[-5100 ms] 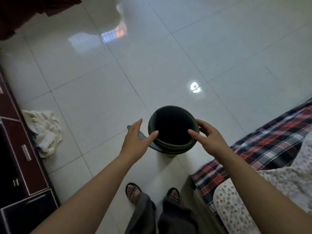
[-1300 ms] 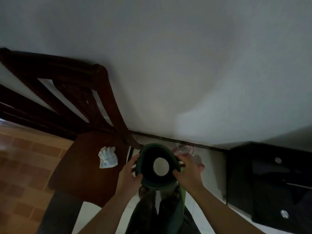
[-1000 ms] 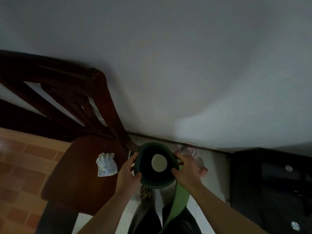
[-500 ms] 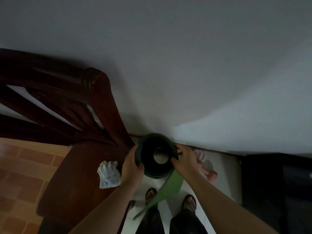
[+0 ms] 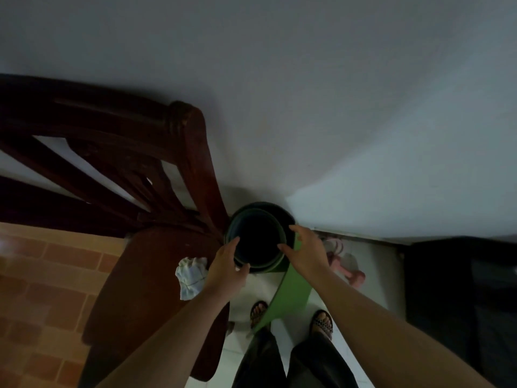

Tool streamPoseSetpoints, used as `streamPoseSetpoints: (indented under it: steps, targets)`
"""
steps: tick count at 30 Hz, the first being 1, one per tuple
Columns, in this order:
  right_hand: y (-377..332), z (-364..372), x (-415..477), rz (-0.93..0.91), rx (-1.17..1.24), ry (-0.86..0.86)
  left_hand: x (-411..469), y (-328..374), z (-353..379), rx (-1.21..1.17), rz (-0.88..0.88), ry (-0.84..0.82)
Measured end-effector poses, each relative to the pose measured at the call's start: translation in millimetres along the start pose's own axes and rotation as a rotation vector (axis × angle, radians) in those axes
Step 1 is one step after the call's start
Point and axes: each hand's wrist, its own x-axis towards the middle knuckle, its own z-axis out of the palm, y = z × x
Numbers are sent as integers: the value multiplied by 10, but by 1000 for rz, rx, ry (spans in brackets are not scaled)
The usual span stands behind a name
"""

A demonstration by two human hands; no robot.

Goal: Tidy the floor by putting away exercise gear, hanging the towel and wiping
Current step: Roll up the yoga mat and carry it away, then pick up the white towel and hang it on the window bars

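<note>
From the head camera, the person is standing a rolled green exercise mat on end in the gap between a dark wooden chair and the white wall, with the roll's dark hollow end facing up toward the camera. The left hand is pressing against the near-left rim of the roll, fingers spread along its outside and thumb hooked across the near edge. The right hand is gripping the right side, fingers curling over the rim, and a loose flap of the mat's bright green outer layer is trailing down from under this hand toward the feet. Just left of the left hand, a crumpled white cloth is lying on the chair seat, close beside the wrist. The chair's back post is standing tight against the far-left side of the roll, crowding it. Right of the right hand, pink dumbbells are lying on the pale floor along the wall, partly hidden by the hand. Further right, a dark cabinet is closing off that side. Below the hands, two sandalled feet are planted on the tiles.
</note>
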Motion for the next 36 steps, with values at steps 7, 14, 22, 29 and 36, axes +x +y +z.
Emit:
streamPoseSetpoints:
  steps: [7,14,22,29,36]
  targets:
    - [-222,-476,-683,-40,-47,-3,-477,414,-390,130,204,-86]
    - [-294,-869,-1443,-15,19,109,-870,893,-596,246,450,-122]
    - [-173,-1145,-2310,24,38,261,-1184,1205,-476,322,692,-183]
    - [260,-1278,-3090,142,74,352,-1665,1578,-85,401,864,-303]
    - [874,-1437,-4132,211,77,494,-2476,2043,641,527,1094,-349]
